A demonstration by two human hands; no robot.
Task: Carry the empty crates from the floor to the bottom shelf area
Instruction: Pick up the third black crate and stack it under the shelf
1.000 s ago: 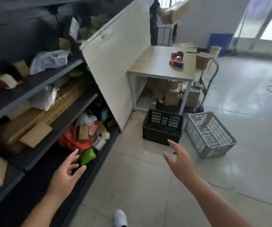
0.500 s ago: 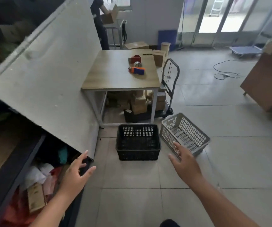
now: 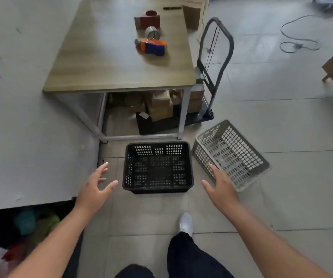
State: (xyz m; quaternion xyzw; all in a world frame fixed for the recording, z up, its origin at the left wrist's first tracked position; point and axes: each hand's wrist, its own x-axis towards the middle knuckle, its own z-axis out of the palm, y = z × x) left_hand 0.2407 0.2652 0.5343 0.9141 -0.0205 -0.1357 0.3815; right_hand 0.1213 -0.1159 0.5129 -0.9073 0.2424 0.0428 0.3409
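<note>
An empty black crate [image 3: 157,167] stands upright on the tiled floor just in front of me. Right of it an empty grey crate [image 3: 231,153] lies tilted on the floor, its near corner partly behind my right hand. My left hand [image 3: 95,187] hovers left of the black crate with fingers spread and holds nothing. My right hand [image 3: 220,189] hovers to the black crate's right, open, over the grey crate's near edge. Neither hand touches the black crate. At the bottom left, a dark shelf space [image 3: 21,233] holds bags and parcels.
A wooden table [image 3: 105,63] stands behind the crates, with tape rolls and a tape dispenser [image 3: 151,47] on top and cardboard boxes below. A hand trolley [image 3: 215,63] is at its right. A large grey board [image 3: 21,117] leans at left. My foot [image 3: 185,223] is on the floor.
I have walked closer and my view has tilted down from the shelves to the crates. Both open hands have come forward to either side of the black crate.
</note>
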